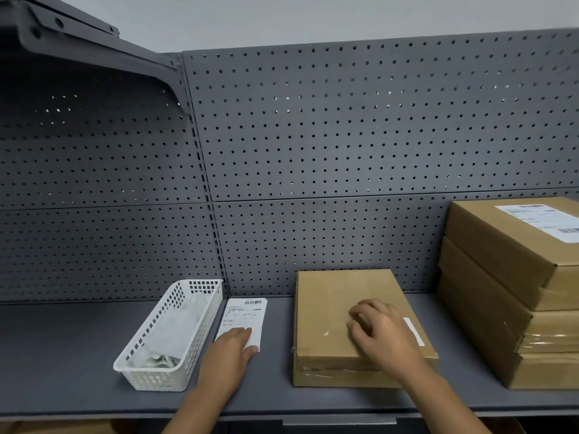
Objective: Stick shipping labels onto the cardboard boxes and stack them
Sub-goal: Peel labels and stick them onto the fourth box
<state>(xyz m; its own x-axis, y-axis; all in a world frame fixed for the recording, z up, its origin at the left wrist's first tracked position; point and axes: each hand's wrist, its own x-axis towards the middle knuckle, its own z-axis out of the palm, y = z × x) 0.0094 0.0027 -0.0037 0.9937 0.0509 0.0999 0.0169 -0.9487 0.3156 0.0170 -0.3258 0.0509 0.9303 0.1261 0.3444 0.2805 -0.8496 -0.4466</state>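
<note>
Both forearms come in from 6 o'clock over the front edge of the shelf (62, 355). The left hand (233, 346) lies flat, fingers straight and together, pressing the near end of a label (246, 314); it grips nothing. This label is a white paper rectangle with a barcode at its far end and small print lines, lying flat on the shelf at about 7 o'clock from the picture's centre.

At 3 o'clock from it stands the box (329, 308), plain brown cardboard, flat and square-cornered, with clear tape shining on its front side. The right hand (379, 333) rests on its top, palm down, fingers loosely bent, holding nothing. A narrow white strip shows just beside this hand.

At 3 o'clock from the box is a stack (501, 277) of similar brown boxes; the top one carries a second label (545, 219).

At 9 o'clock from the label, touching it, sits a white plastic basket (175, 333) with lattice walls. Behind everything rises a grey metal pegboard (344, 136).
</note>
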